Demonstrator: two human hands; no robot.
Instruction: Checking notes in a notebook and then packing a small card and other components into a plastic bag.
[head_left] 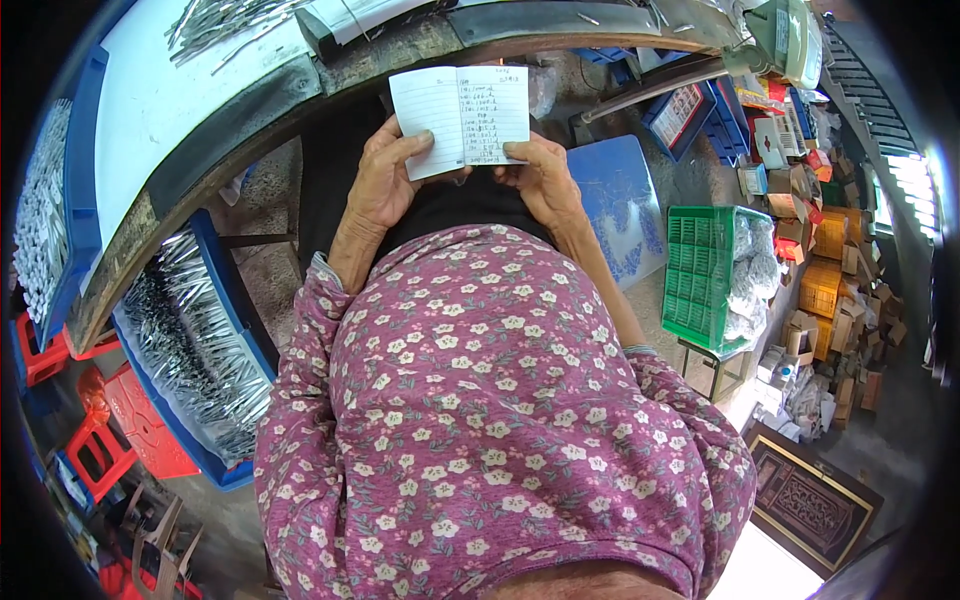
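Note:
Between both hands an open notebook [440, 110] is held up over my lap, near the edge of the worktable. Its left page is lined and mostly blank; the right page carries handwritten rows. My left hand [388, 172] grips the lower left corner, thumb lying on the page and fingers behind it. At the lower right corner my right hand [545, 178] does the same, its thumb pressed on the page edge. The fingers behind the notebook are mostly hidden.
On the worktable [140, 130] lie thin metal pieces [225, 30]. Blue trays of metal rods [200, 330] stand at the left, near red stools [100, 450]. To the right are a blue board [615, 200], a green crate [695, 270] with plastic bags, and stacked cardboard boxes [850, 320].

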